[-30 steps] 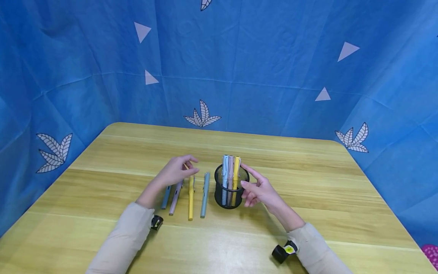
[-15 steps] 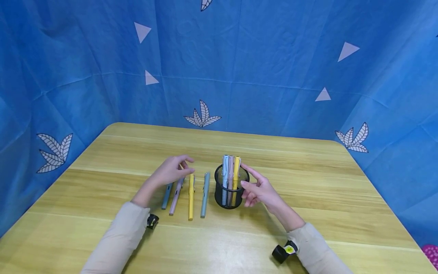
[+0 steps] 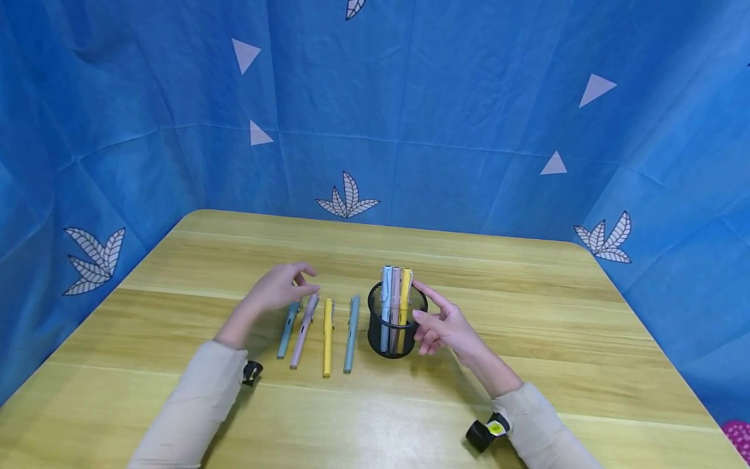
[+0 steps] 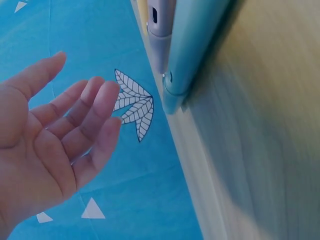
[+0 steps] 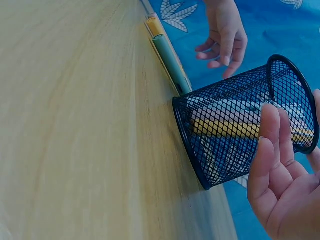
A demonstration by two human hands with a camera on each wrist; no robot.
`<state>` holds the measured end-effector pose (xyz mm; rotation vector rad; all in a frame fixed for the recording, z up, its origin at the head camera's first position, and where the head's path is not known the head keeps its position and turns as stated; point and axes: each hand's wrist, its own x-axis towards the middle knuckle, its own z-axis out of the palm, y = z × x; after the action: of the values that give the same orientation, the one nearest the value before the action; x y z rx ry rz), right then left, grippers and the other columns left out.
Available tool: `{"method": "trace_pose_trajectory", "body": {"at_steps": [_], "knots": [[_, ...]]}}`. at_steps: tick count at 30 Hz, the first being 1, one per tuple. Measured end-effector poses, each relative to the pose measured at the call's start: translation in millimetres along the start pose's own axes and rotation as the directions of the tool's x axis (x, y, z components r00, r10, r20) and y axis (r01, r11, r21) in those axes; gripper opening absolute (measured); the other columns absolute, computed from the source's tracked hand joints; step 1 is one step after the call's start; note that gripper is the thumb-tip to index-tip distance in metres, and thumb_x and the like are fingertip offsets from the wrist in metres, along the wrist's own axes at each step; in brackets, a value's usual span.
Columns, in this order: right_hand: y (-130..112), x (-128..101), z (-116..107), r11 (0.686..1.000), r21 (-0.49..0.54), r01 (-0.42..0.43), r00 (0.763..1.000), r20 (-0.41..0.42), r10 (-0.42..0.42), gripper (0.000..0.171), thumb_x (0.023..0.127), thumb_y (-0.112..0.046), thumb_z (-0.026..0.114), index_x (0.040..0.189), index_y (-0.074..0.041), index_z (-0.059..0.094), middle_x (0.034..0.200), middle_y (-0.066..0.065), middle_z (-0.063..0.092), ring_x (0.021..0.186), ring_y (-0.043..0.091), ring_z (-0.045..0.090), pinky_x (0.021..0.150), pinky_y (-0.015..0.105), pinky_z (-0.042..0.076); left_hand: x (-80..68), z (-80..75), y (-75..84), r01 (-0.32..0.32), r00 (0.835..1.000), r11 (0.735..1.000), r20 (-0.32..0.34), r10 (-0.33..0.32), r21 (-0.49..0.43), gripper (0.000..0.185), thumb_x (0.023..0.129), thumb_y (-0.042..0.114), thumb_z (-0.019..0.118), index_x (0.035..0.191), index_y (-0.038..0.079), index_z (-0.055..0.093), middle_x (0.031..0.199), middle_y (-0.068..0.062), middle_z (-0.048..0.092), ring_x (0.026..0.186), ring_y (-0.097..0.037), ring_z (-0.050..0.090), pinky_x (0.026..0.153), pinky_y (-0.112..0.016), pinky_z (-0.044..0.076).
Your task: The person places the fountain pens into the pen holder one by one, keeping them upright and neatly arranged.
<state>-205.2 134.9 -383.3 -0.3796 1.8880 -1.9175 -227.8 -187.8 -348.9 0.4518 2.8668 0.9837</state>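
Observation:
My left hand (image 3: 277, 286) hovers, fingers loosely bent and holding nothing, just beyond the far ends of a blue pen (image 3: 286, 333) and a lilac pen (image 3: 303, 333). To their right on the table lie a yellow pen (image 3: 327, 339) and a teal pen (image 3: 351, 335). A black mesh pen holder (image 3: 375, 333) stands upright, with a light blue, a lilac and a yellow pen inside. Thumb and index finger of my right hand (image 3: 448, 327) hold its rim from the right. In the right wrist view, other fingers (image 5: 270, 125) of that hand overlap the mesh.
The wooden table (image 3: 527, 293) extends around the pens. Blue cloth (image 3: 457, 98) with leaf and triangle prints hangs behind it and along both sides. Each wrist wears a black camera on a strap (image 3: 480, 435).
My left hand has drawn back leftward, from beyond the yellow pen to above the blue and lilac pens, uncovering more of them. The right hand and pen holder have stayed put.

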Motion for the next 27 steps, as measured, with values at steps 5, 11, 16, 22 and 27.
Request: {"method": "trace_pose_trajectory", "body": {"at_steps": [5, 11, 16, 22, 27], "knots": [[-1, 0, 0, 1.0, 0.002, -0.002, 1.0, -0.002, 0.002, 0.063, 0.09, -0.018, 0.055, 0.143, -0.022, 0.02, 0.063, 0.01, 0.06, 0.044, 0.016, 0.057, 0.044, 0.027, 0.048, -0.6, -3.0, -6.0, 0.052, 0.999, 0.998, -0.008, -0.052, 0.046, 0.039, 0.086, 0.022, 0.06, 0.115, -0.003, 0.055, 0.081, -0.006, 0.057, 0.066, -0.017, 0.052, 0.055, -0.028, 0.043], [-1, 0, 0, 1.0, 0.004, -0.003, 1.0, -0.001, 0.003, 0.063, 0.09, -0.019, 0.055, 0.143, -0.022, 0.021, 0.064, 0.011, 0.06, 0.044, 0.016, 0.057, 0.044, 0.027, 0.048, -2.3, -6.4, -10.8, 0.075, 0.997, 0.99, 0.018, -0.078, 0.118, 0.037, 0.087, 0.021, 0.059, 0.115, -0.003, 0.055, 0.083, -0.007, 0.059, 0.073, -0.019, 0.055, 0.059, -0.031, 0.045], [-1, 0, 0, 1.0, 0.006, -0.002, 1.0, 0.001, 0.002, 0.063, 0.09, -0.019, 0.055, 0.143, -0.022, 0.02, 0.063, 0.01, 0.06, 0.044, 0.016, 0.057, 0.044, 0.027, 0.048, -2.2, -7.0, -16.1, 0.094, 0.994, 0.985, 0.045, -0.102, 0.146, 0.04, 0.087, 0.023, 0.059, 0.118, -0.002, 0.053, 0.089, -0.009, 0.06, 0.078, -0.021, 0.056, 0.061, -0.033, 0.046], [-1, 0, 0, 1.0, 0.007, 0.002, 1.0, 0.0, -0.002, 0.063, 0.09, -0.018, 0.054, 0.143, -0.021, 0.02, 0.063, 0.011, 0.06, 0.044, 0.016, 0.057, 0.044, 0.027, 0.048, -3.1, -9.3, -18.3, 0.122, 0.986, 0.981, 0.091, -0.137, 0.15, 0.045, 0.086, 0.021, 0.06, 0.123, -0.001, 0.048, 0.095, -0.013, 0.06, 0.083, -0.024, 0.057, 0.066, -0.036, 0.047], [-1, 0, 0, 1.0, 0.003, 0.0, 1.0, 0.0, 0.0, 0.063, 0.09, -0.019, 0.054, 0.143, -0.022, 0.02, 0.063, 0.011, 0.06, 0.045, 0.016, 0.057, 0.044, 0.027, 0.048, -5.8, -12.2, -19.7, 0.128, 0.976, 0.98, 0.156, -0.152, 0.152, 0.057, 0.081, 0.018, 0.066, 0.128, -0.004, 0.042, 0.106, -0.02, 0.056, 0.092, -0.031, 0.055, 0.077, -0.044, 0.046]]}}
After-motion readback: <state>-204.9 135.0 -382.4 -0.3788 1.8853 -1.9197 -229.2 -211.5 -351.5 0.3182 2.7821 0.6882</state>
